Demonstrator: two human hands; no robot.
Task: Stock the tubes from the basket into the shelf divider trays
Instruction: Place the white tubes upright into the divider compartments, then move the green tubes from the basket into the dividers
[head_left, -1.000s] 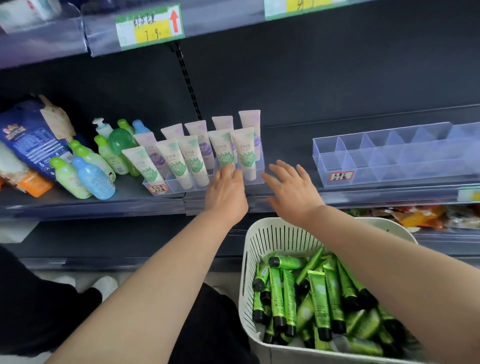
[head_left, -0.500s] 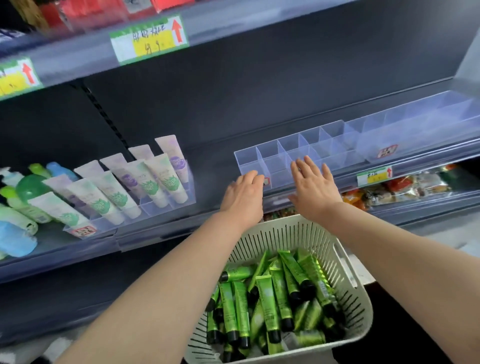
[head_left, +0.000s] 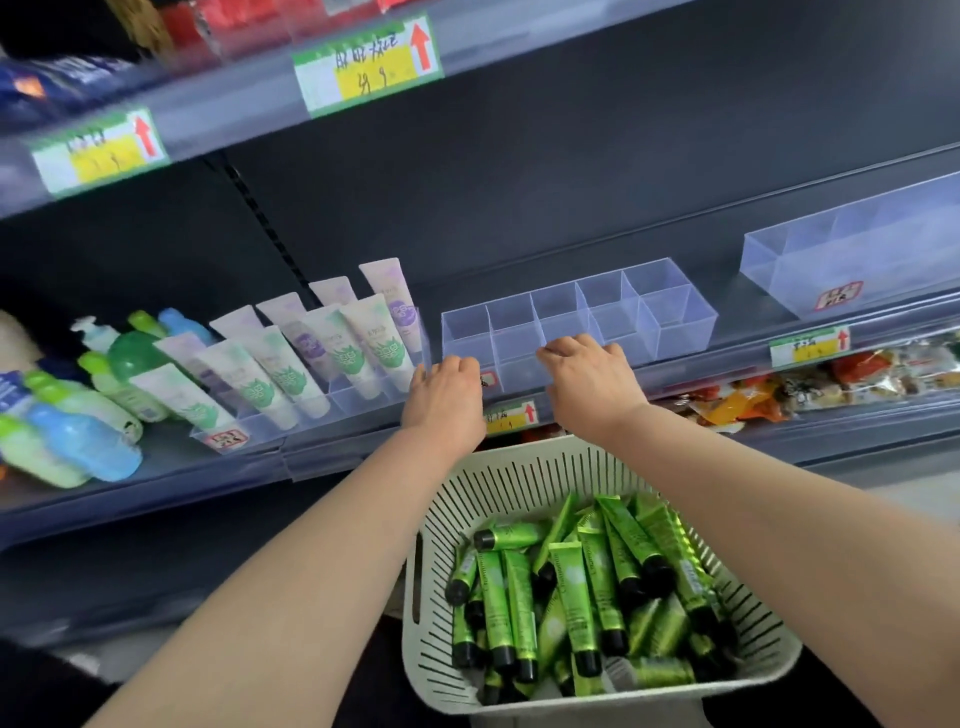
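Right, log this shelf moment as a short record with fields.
basket: white slotted plastic basket, full of green black-capped tubes
target: clear plastic divider tray, compartments empty
left grip: fingers curled on the tray's front left corner
right grip: fingers curled over the tray's front wall
neighbour: pale plastic tubes, standing left of the tray
stocked so far: none

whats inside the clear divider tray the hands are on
Nothing shows in the clear divider tray: its visible cells are bare. The left hand and right hand cover parts of the front cells.
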